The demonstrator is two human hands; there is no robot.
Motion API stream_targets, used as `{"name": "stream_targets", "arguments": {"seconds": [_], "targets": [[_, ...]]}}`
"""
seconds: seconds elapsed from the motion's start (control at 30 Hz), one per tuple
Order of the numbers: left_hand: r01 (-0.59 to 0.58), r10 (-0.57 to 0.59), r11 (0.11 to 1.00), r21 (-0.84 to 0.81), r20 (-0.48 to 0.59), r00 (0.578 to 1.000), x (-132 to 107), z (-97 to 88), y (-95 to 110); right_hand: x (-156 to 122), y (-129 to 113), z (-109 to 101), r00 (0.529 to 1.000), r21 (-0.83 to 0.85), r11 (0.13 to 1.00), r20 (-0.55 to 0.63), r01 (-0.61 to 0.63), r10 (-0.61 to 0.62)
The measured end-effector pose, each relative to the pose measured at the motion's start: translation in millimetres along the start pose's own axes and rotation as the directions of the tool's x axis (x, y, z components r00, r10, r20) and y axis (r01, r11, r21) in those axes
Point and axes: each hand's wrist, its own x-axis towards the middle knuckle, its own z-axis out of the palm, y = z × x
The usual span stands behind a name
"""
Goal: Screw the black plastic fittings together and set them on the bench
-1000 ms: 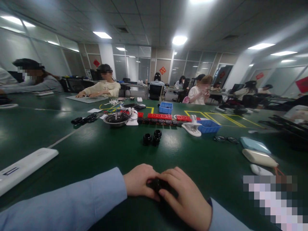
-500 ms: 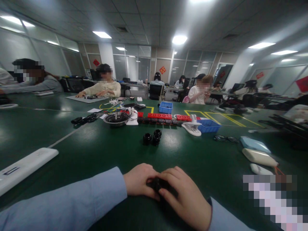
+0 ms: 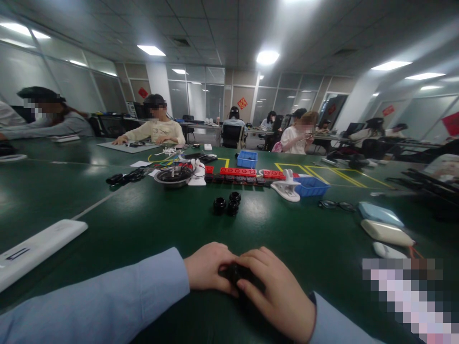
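Note:
My left hand [image 3: 211, 265] is closed around a small black part [image 3: 235, 272] low over the near table. From the other side, my right hand [image 3: 274, 291] curls over the same part with its thumb in front. The fingers of the two hands meet at the top. Most of the black part is covered, so its exact kind cannot be made out. Beyond my hands, a cluster of short black cylindrical pieces with round openings [image 3: 226, 204] stands on the green table [image 3: 179, 224].
A long white box [image 3: 39, 253] lies left. Farther out are a metal bowl [image 3: 173, 177], a red-and-black strip [image 3: 238, 176], a white clamp [image 3: 286, 187] and blue bins [image 3: 311, 186]. Eyeglasses [image 3: 337, 206] and a light-blue case [image 3: 380, 215] lie right. People sit beyond.
My hands keep nearly the same grip and place. Across the table, a person in a cream top has shifted slightly, moving one arm.

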Motion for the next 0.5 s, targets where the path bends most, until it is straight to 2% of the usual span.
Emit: {"name": "stream_targets", "arguments": {"seconds": [0.5], "targets": [[-0.024,0.024,0.999,-0.025,0.0,1.0,-0.3,1.0,-1.8,-0.2,0.3,0.1,1.0,-0.011,1.0,0.005,0.008,-0.008]]}}
